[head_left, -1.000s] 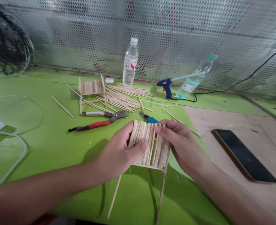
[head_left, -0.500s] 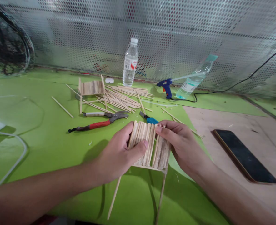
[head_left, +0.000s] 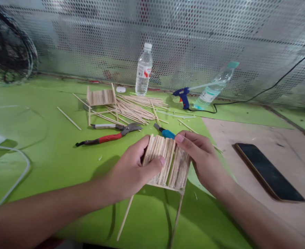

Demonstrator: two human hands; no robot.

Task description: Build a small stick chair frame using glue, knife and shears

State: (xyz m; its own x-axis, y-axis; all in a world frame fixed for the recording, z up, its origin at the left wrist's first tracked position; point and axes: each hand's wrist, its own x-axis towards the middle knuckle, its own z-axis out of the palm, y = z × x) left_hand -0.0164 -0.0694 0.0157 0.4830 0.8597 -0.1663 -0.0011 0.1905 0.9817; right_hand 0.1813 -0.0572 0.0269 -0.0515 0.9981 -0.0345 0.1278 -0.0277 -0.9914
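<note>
Between my hands is a small chair-like frame of wooden sticks (head_left: 159, 152), its slatted panel facing me and two long stick legs pointing down toward me. A narrow gap runs between the slats right of the middle. My left hand (head_left: 139, 166) grips the panel's left side, thumb lying across the slats. My right hand (head_left: 200, 150) is closed on the far right corner, thumb and finger pinching near the top of the gap; its other fingers are partly hidden behind. Just beyond the panel lies a blue-handled tool (head_left: 167, 133), partly covered.
Beyond lie pruning shears (head_left: 111, 136), a pile of sticks (head_left: 134, 110) and a similar slatted stick model (head_left: 102, 97). A blue glue gun (head_left: 182, 97) leans by a tilted bottle (head_left: 211, 91); another bottle (head_left: 144, 72) stands upright. A phone (head_left: 268, 171) lies at right.
My right thumb and fingers have shifted slightly right and up along the panel's far edge. The stick frame has tilted a little; my left hand keeps its grip.
</note>
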